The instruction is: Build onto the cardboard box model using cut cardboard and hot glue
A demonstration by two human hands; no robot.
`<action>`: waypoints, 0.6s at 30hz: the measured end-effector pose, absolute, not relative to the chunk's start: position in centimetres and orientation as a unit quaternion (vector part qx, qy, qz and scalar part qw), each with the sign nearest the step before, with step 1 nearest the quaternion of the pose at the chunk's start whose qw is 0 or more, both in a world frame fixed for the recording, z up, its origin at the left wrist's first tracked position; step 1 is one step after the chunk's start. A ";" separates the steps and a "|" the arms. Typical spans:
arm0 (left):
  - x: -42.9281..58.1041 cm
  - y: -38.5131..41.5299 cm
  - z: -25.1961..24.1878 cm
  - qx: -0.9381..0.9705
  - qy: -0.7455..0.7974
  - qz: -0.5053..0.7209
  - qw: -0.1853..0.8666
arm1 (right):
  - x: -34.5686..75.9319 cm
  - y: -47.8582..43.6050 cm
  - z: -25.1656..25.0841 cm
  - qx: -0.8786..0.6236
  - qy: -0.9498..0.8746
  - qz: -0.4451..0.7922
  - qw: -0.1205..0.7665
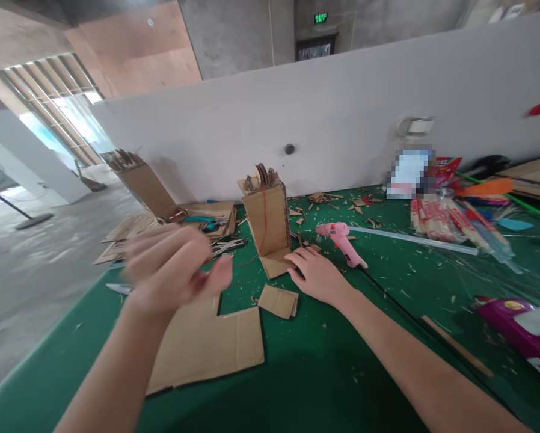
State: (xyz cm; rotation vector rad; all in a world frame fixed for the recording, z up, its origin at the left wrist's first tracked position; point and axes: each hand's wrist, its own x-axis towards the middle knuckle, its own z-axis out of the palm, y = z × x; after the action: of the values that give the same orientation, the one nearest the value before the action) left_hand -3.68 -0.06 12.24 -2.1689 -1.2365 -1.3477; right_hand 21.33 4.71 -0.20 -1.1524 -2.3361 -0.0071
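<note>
An upright cardboard model [266, 219] with ragged strips on top stands on a flat cardboard base. A thin red string hangs down its front and trails left across the table. My right hand [317, 273] rests at the right edge of the base, its fingers stretched out and touching the cardboard. Raised above the left side of the table, my left hand [173, 267] is smeared by motion; its fingers look bent, and whether anything is in them cannot be made out. Small cardboard pieces [278, 301] and a large cut cardboard sheet [207, 352] lie in front of the model.
A pink glue gun [342, 240] lies right of the model, its cord running forward. Teal-handled pliers [207, 222] and a second cardboard model [150, 189] are at the left. Bundled sticks [436, 216], a purple device [518, 331] and scraps lie on the green table.
</note>
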 end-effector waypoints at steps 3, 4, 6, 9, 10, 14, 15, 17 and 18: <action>-2.0 3.1 10.4 -0.760 -0.494 -0.407 0.115 | 21.4 4.6 -0.2 -0.425 -0.865 0.000 0.267; -1.5 4.4 9.6 -0.755 -0.505 -0.412 0.070 | 21.4 4.6 -0.2 -0.424 -0.865 0.000 0.269; -0.9 6.8 7.9 -0.745 -0.517 -0.420 -0.040 | 21.4 4.7 -0.2 -0.424 -0.863 -0.002 0.274; -0.5 9.3 6.1 -0.719 -0.512 -0.425 -0.201 | 21.4 5.0 -0.4 -0.426 -0.862 -0.008 0.275; -0.5 9.8 5.9 -0.717 -0.504 -0.420 -0.235 | 21.4 5.1 -0.4 -0.426 -0.863 -0.012 0.273; -0.3 10.3 5.9 -0.730 -0.499 -0.390 -0.257 | 21.3 5.2 -0.5 -0.428 -0.864 -0.022 0.265; -0.3 10.2 6.1 -0.732 -0.499 -0.390 -0.252 | 21.3 5.2 -0.5 -0.428 -0.864 -0.023 0.263; -0.4 9.9 6.4 -0.740 -0.493 -0.386 -0.246 | 21.3 5.2 -0.5 -0.423 -0.867 -0.025 0.262; -0.5 9.8 6.5 -0.746 -0.491 -0.380 -0.241 | 21.3 5.2 -0.6 -0.419 -0.869 -0.028 0.262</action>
State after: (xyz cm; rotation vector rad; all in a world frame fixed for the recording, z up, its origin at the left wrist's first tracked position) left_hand -0.47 9.75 6.52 -2.7904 -1.8356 -1.4192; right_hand 21.32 5.16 -0.55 -1.1347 -2.3496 -0.0756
